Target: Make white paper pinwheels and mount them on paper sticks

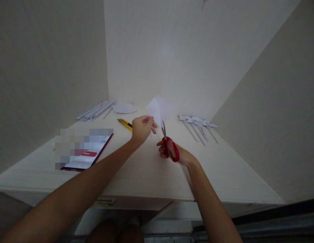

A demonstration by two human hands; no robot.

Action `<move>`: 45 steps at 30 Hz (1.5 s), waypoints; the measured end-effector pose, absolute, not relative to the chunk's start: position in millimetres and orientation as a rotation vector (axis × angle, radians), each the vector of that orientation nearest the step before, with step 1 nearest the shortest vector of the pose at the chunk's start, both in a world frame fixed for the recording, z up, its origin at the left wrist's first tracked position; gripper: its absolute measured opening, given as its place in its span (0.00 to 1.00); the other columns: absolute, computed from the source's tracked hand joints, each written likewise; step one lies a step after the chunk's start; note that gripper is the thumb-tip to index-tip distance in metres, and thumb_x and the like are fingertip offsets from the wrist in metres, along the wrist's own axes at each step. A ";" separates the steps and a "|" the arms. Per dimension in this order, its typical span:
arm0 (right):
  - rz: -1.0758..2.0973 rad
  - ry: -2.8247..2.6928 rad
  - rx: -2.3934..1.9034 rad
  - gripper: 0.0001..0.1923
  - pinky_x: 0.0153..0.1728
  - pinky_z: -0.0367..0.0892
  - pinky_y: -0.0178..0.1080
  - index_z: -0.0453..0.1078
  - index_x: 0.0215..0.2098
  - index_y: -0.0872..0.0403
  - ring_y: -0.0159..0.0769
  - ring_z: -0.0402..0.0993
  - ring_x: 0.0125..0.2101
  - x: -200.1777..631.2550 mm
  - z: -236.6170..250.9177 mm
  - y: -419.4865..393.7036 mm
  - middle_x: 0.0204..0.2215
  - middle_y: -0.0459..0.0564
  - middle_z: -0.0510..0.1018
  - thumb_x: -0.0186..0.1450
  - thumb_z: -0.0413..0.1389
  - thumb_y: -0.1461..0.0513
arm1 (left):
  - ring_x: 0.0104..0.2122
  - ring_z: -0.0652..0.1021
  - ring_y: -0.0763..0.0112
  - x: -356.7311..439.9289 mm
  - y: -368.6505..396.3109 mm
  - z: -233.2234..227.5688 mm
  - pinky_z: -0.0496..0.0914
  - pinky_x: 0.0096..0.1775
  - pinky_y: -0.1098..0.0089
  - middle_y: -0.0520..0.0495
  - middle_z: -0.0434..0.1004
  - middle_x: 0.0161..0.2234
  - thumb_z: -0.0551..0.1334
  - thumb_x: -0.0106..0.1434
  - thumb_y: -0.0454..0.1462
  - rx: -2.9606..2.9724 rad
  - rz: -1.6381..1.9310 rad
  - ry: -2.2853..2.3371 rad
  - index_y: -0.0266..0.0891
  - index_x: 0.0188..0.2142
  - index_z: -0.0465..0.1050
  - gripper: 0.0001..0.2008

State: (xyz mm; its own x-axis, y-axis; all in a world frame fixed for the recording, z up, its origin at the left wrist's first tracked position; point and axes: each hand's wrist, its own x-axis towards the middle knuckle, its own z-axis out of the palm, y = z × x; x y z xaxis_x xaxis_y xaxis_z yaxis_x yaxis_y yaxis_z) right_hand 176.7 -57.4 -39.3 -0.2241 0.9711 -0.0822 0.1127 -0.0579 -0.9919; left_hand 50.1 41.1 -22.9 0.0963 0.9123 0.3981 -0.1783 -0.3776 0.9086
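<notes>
My left hand (142,128) pinches the lower left edge of a folded white sheet of paper (160,108), holding it upright above the pale wooden desk (146,172). My right hand (172,153) grips red-handled scissors (168,143), fingers through the loops. The scissor blades point up and meet the bottom edge of the paper.
A yellow utility knife (125,124) lies just left of my left hand. Rolled white paper sticks (97,110) and a paper scrap (124,108) sit at the back left. Several paper pinwheels on sticks (198,127) lie at the right. A red-edged booklet (87,155) rests at the front left. Walls close in on three sides.
</notes>
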 end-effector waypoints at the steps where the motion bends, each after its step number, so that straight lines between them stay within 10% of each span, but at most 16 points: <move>1: 1.386 -1.423 -1.221 0.34 0.17 0.48 0.31 0.62 0.38 0.57 0.26 0.56 0.19 176.6 -39.9 -57.1 0.21 0.43 0.61 0.53 0.44 0.37 | 0.10 0.68 0.80 50.8 40.5 -22.3 0.56 0.12 0.78 0.51 0.71 0.15 0.56 0.56 0.34 1.400 1.450 0.768 0.33 0.19 0.65 0.11; 45: 1.340 -1.500 -1.236 0.30 0.19 0.48 0.33 0.58 0.37 0.57 0.25 0.56 0.21 184.9 -46.9 -54.0 0.22 0.42 0.58 0.56 0.46 0.39 | 0.06 0.63 0.82 50.9 35.5 -15.8 0.52 0.08 0.78 0.57 0.64 0.10 0.55 0.53 0.29 1.287 1.381 0.737 0.34 0.15 0.62 0.11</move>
